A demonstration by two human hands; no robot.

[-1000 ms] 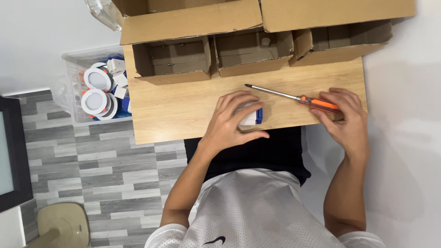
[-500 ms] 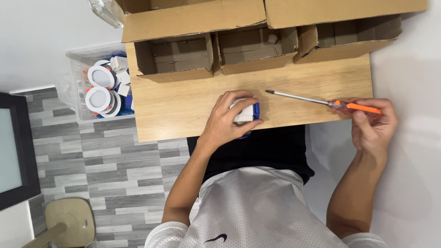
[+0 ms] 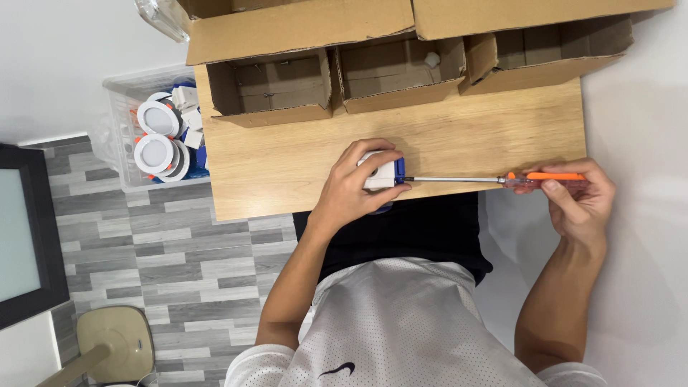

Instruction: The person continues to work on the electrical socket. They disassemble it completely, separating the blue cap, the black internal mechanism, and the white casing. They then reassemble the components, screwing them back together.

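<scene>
We see left hand [image 3: 351,188] clamping small white-and-blue unit [image 3: 381,174] at desk [image 3: 287,158] near edge; right hand [image 3: 579,197] fingers pinch orange-handled screwdriver [image 3: 494,178], tip touching unit's side.

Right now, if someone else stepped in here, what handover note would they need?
Left hand: grips a small white and blue part at the near edge of the wooden table.
Right hand: holds the screwdriver by its orange handle, shaft level, tip at the part's side.
Nearby: three open cardboard boxes at the table's far edge; clear bin of round white lights on the floor.
Done: tool lined up with the part.
Left: whether the tip is seated cannot be told.
</scene>
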